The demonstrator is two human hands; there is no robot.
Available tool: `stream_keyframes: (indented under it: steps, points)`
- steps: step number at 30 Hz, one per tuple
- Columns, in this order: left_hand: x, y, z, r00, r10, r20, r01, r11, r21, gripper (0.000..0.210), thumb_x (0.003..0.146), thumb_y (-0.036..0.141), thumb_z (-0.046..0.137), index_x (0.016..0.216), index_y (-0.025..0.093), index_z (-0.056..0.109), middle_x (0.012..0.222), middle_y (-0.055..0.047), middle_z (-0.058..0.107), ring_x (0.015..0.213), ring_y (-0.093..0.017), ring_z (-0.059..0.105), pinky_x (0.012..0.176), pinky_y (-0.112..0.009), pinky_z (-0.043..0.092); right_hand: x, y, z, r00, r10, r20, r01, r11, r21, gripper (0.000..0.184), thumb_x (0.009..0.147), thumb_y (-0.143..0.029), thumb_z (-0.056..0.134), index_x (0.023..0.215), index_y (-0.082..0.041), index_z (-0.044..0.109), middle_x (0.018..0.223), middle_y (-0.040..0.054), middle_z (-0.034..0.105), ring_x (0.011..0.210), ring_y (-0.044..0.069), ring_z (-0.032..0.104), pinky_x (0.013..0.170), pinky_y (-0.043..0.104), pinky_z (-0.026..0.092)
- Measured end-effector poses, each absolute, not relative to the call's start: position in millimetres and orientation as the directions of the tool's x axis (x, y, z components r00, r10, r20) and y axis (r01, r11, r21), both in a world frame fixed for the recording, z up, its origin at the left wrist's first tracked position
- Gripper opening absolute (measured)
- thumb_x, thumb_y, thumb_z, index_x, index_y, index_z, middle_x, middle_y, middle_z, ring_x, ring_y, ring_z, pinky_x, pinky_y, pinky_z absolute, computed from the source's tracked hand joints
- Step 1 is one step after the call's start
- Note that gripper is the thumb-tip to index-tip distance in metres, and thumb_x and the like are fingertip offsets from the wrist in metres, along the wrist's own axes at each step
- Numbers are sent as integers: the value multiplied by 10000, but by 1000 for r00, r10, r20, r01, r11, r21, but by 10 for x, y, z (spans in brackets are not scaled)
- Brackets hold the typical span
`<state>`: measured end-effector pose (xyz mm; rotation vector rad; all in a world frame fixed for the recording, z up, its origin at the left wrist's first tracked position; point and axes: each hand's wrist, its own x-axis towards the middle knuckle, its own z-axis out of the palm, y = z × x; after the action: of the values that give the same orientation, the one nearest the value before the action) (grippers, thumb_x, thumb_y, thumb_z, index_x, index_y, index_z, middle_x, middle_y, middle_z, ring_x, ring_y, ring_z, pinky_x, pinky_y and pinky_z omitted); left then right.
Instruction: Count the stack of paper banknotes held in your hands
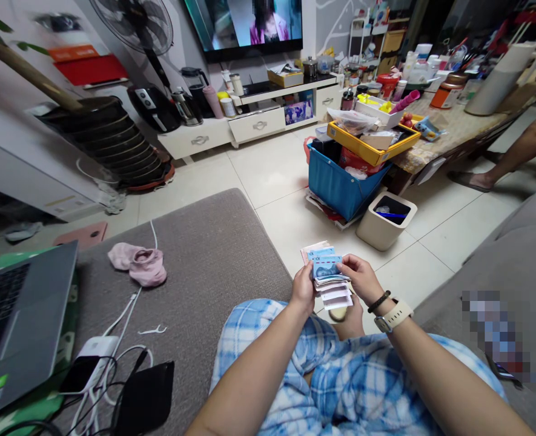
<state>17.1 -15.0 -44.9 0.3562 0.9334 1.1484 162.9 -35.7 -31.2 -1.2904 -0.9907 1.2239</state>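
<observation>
Several banknotes (329,266) are held up in front of my lap, blue ones on top and fanned, with paler edges showing below and a pinkish one behind. My left hand (303,287) is closed on the left side of the bundle. On its right side, the fingers of my right hand (357,276) pinch the edge of a blue note. A dark bracelet and a watch with a light strap (393,316) circle my right wrist. Below the notes are my knees in blue checked trousers (258,339).
To the left, a laptop (26,327), pink socks (140,263) and cables lie on the grey padded seat (213,242). Ahead stand a blue bin (344,181) and a beige bin (386,224), beside a crowded table (413,157). Another person's leg (517,151) shows at right.
</observation>
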Motion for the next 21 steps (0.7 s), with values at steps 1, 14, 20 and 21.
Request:
stream_keyframes:
  steps: [1, 14, 20, 21]
  points:
    - [172, -150, -453, 104, 889, -446, -617, 409, 672, 341, 670, 415, 771, 816, 114, 704, 804, -117, 754, 918, -306, 718, 836, -395, 534, 1627, -358, -307, 135, 984, -115, -90, -103, -991, 394, 680, -536, 777, 693, -189, 590, 651, -21, 559, 630, 140, 494, 624, 281, 383]
    - [166, -166, -393, 98, 888, -449, -594, 414, 690, 377, 610, 410, 810, 818, 110, 718, 769, -109, 749, 829, -289, 718, 797, -379, 528, 1627, -391, -201, 114, 986, -122, -108, -109, -988, 439, 800, -616, 636, 735, -182, 637, 645, 15, 623, 542, 119, 430, 546, 272, 345]
    - [151, -168, -397, 108, 892, -439, -574, 417, 705, 356, 586, 383, 821, 800, 124, 705, 738, -81, 739, 791, -263, 712, 780, -358, 520, 1614, -381, -279, 155, 980, -126, -99, -111, -989, 425, 598, -474, 864, 750, -200, 578, 634, -39, 532, 583, 123, 460, 574, 268, 370]
    - [149, -170, -396, 113, 892, -437, -570, 418, 707, 352, 587, 378, 821, 804, 126, 705, 736, -77, 738, 779, -257, 711, 777, -355, 520, 1619, -378, -300, 174, 977, -125, -93, -110, -990, 441, 589, -466, 871, 781, -206, 572, 639, -46, 521, 579, 122, 451, 569, 267, 368]
